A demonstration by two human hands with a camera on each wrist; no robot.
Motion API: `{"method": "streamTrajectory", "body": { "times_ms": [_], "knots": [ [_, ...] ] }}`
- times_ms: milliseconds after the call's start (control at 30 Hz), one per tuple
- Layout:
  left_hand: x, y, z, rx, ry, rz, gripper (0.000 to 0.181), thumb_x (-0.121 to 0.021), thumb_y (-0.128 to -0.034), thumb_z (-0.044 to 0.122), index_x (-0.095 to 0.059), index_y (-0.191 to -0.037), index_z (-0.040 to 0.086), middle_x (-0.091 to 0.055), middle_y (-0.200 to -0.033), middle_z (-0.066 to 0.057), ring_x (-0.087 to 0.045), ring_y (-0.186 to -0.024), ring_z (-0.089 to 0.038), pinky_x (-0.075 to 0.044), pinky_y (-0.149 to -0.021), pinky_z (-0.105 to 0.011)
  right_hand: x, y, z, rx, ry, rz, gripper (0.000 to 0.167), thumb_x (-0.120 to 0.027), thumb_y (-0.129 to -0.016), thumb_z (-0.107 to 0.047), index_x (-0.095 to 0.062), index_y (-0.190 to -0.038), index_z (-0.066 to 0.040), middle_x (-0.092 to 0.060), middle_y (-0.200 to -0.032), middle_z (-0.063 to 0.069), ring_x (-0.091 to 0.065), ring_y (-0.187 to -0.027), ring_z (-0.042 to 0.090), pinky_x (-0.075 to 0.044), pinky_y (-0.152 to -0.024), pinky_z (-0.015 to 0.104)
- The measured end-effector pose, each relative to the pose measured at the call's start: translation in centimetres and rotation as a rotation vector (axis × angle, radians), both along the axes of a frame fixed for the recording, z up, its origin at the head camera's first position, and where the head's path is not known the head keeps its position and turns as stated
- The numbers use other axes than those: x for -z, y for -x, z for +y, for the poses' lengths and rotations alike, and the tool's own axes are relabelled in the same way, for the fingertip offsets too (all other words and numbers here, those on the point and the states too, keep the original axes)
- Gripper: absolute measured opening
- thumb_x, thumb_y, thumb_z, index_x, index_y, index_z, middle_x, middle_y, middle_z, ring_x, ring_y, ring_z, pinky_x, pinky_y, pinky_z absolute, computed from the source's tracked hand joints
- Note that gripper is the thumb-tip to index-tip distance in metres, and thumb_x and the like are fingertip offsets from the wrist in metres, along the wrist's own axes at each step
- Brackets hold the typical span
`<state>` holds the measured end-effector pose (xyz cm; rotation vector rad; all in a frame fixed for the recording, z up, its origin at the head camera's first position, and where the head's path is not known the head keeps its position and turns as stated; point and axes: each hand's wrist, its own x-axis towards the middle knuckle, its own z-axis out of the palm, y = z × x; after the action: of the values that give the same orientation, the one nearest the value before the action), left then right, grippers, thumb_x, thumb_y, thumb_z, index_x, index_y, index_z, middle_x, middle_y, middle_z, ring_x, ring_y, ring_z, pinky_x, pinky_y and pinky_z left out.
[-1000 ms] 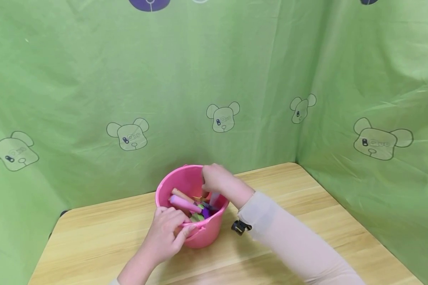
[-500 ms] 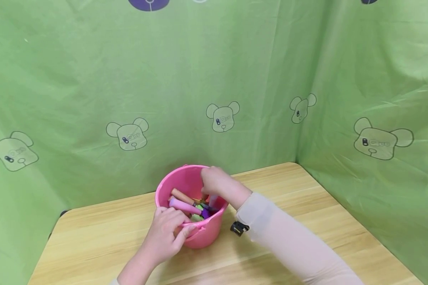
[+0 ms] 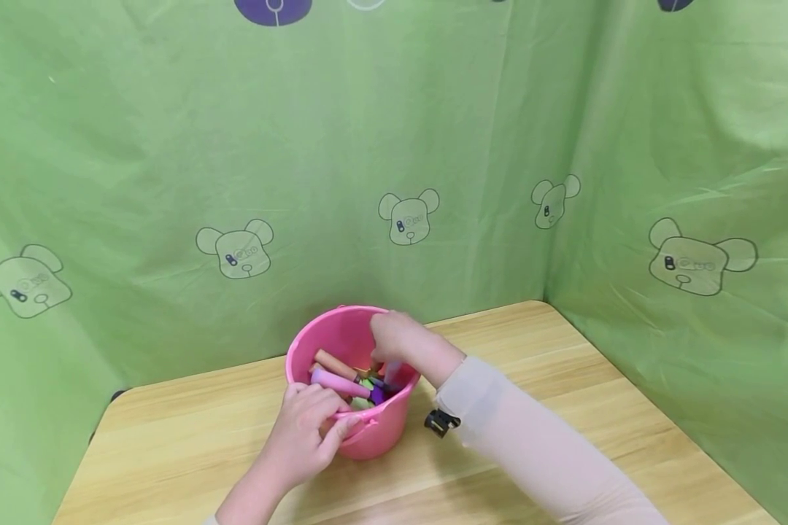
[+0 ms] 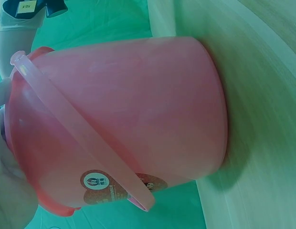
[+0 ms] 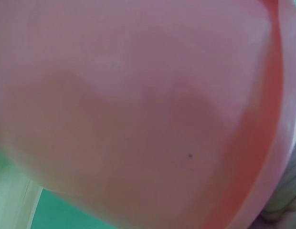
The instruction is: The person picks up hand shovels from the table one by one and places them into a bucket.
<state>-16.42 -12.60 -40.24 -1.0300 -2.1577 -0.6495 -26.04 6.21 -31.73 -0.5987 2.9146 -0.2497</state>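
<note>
A pink bucket (image 3: 376, 436) stands on the table in the head view. My left hand (image 3: 308, 430) grips its near rim, thumb outside and fingers over the edge. Over the far right rim my right hand (image 3: 407, 341) reaches inside; its fingertips are hidden, so what they hold does not show. Among the things in the bucket are a light purple handle-like piece (image 3: 337, 382), a brown rod-like piece (image 3: 335, 363) and a dark purple piece (image 3: 377, 396). The left wrist view shows the bucket's wall (image 4: 138, 100) and lowered carrying handle (image 4: 86, 129).
The bucket rests on a wood-grain table (image 3: 190, 437). Green curtains (image 3: 341, 131) with bear-head prints hang behind and at both sides. A black device (image 3: 442, 422) sits at my right wrist. In the right wrist view the bucket's wall fills most of the frame.
My right hand has sunk slightly lower into the bucket, and the brown piece shows a little more. My left hand keeps its hold on the rim.
</note>
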Motion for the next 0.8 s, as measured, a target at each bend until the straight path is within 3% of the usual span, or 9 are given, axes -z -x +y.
{"method": "streamTrajectory", "body": {
  "times_ms": [267,533,700,800],
  "knots": [
    [0.1,-0.1,0.1,0.0,-0.006,0.005,0.024,-0.057,-0.1006,0.039,-0.063,-0.083,0.022,-0.062,-0.081,0.016,-0.055,-0.078,-0.005,-0.032,-0.078,-0.03,-0.1,-0.3,0.2,-0.005,0.012,0.013,0.015,-0.076,-0.084,-0.014,-0.07,-0.071,-0.016,-0.065,-0.069,-0.005,-0.065,-0.075,0.018,-0.056,-0.079,0.032],
    [0.2,-0.3,0.3,-0.004,-0.004,0.014,0.023,-0.058,-0.1002,0.037,-0.063,-0.083,0.023,-0.062,-0.081,0.017,-0.055,-0.077,-0.005,-0.033,-0.078,-0.03,-0.4,-0.7,0.7,0.001,0.015,0.034,0.014,-0.074,-0.088,-0.02,-0.074,-0.074,-0.018,-0.069,-0.075,-0.003,-0.069,-0.087,0.022,-0.055,-0.083,0.034],
    [0.2,-0.3,0.4,-0.003,-0.005,0.02,0.021,-0.059,-0.0998,0.036,-0.063,-0.084,0.023,-0.062,-0.082,0.016,-0.055,-0.078,-0.005,-0.033,-0.078,-0.031,-1.0,-1.1,1.3,0.025,0.062,0.006,0.014,-0.073,-0.09,-0.022,-0.077,-0.078,-0.017,-0.07,-0.075,-0.005,-0.068,-0.084,0.02,-0.054,-0.076,0.031],
    [0.2,-0.4,0.5,-0.007,-0.001,0.005,0.024,-0.057,-0.1006,0.038,-0.064,-0.083,0.022,-0.062,-0.082,0.017,-0.056,-0.079,-0.005,-0.032,-0.078,-0.031,-1.5,-1.3,1.7,0.032,0.078,0.031,0.016,-0.074,-0.09,-0.023,-0.074,-0.076,-0.013,-0.069,-0.073,-0.003,-0.066,-0.078,0.019,-0.053,-0.07,0.031]
  ]
}}
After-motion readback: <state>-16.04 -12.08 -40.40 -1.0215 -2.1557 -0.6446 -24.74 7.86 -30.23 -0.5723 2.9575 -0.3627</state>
